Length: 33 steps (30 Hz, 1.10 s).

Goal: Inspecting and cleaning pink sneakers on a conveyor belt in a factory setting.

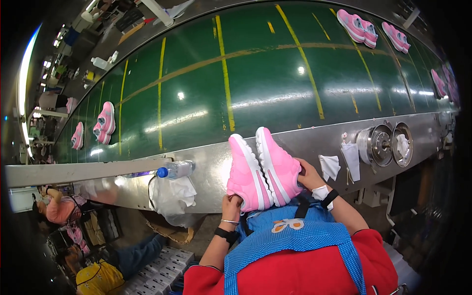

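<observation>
Two pink sneakers with white soles lie side by side at the metal edge in front of me, toes pointing away and soles turned toward each other. My left hand (231, 206) is closed on the heel end of the left sneaker (242, 173). At the heel of the right sneaker (281, 169), my right hand (310, 176) has its fingers closed round the collar. The shoe openings and some of my fingertips are hidden. Both heels rest close against my blue checked apron (290, 241).
Beyond the metal ledge (216, 157) runs a green conveyor belt (196, 93) carrying more pink shoes (104, 123). A blue-capped bottle (178, 169) and a clear plastic bag (172, 199) sit left; white cloths (329, 166) and round metal dishes (382, 145) sit right. Co-workers are at lower left.
</observation>
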{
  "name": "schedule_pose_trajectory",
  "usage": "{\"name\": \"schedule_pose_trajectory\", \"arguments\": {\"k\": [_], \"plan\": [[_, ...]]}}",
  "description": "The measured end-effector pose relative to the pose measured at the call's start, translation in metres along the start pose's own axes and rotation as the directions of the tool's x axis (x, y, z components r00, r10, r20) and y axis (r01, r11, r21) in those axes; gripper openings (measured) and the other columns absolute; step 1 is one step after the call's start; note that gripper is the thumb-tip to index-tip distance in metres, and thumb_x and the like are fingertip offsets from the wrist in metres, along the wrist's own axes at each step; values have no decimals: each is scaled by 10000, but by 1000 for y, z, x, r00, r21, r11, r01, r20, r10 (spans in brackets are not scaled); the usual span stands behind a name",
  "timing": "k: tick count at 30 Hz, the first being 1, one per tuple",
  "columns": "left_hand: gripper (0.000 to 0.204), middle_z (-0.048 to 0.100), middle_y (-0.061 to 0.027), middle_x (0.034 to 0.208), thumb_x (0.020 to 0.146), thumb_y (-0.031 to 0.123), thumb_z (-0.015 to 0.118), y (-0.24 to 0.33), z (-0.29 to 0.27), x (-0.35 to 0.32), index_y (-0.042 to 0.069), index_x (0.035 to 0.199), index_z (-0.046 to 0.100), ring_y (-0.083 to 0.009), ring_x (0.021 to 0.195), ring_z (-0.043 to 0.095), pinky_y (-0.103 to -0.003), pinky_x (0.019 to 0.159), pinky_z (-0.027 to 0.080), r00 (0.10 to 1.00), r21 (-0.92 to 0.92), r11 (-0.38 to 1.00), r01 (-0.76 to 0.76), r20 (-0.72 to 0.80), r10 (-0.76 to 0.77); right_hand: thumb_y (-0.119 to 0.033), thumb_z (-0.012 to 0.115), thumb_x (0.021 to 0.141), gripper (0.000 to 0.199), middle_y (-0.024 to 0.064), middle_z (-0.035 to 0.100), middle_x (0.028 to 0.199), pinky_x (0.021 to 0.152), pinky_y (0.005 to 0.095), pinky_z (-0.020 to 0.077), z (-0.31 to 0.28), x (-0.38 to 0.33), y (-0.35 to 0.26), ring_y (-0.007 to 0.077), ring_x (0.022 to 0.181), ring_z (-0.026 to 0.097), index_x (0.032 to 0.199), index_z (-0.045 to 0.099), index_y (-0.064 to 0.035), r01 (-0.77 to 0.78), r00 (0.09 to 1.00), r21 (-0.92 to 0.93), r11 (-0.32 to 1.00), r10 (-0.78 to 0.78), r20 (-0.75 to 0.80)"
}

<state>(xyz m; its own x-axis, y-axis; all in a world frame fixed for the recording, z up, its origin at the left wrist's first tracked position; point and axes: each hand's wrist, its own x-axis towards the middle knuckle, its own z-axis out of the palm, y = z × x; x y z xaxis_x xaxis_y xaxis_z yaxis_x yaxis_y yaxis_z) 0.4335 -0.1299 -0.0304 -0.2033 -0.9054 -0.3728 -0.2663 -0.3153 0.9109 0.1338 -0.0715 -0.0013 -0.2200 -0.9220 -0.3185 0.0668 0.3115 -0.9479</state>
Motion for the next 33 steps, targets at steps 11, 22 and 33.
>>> {"name": "schedule_pose_trajectory", "arguments": {"k": [11, 22, 33], "plan": [[464, 466, -140, 1186, 814, 49, 473, 59, 10, 10, -11, 1252, 330, -213, 1035, 513, -317, 856, 445, 758, -514, 564, 646, 517, -398, -24, 501, 783, 380, 105, 536, 1100, 780, 280, 474, -5, -4, 12, 168, 928, 565, 1159, 452, -17, -519, 855, 478, 709, 425, 298], [385, 562, -100, 1052, 762, -6, 485, 78, -1, 18, -7, 1146, 467, -195, 927, 565, -301, 796, 458, 797, -376, 734, 565, 479, -368, -2, 491, 726, 428, 117, 543, 1076, 792, 268, 456, -5, -15, -19, 186, 930, 557, 1152, 463, -2, -490, 870, 527, 695, 430, 241], [459, 494, -84, 1154, 801, 74, 547, 76, -12, 11, 34, 1229, 386, -172, 1007, 504, -308, 847, 425, 929, -226, 971, 81, 370, 8, -60, 656, 690, 705, 66, 392, 1253, 975, 291, 290, -9, -23, -60, 162, 1170, 379, 1298, 299, -63, 140, 982, 255, 957, -166, 85]]}}
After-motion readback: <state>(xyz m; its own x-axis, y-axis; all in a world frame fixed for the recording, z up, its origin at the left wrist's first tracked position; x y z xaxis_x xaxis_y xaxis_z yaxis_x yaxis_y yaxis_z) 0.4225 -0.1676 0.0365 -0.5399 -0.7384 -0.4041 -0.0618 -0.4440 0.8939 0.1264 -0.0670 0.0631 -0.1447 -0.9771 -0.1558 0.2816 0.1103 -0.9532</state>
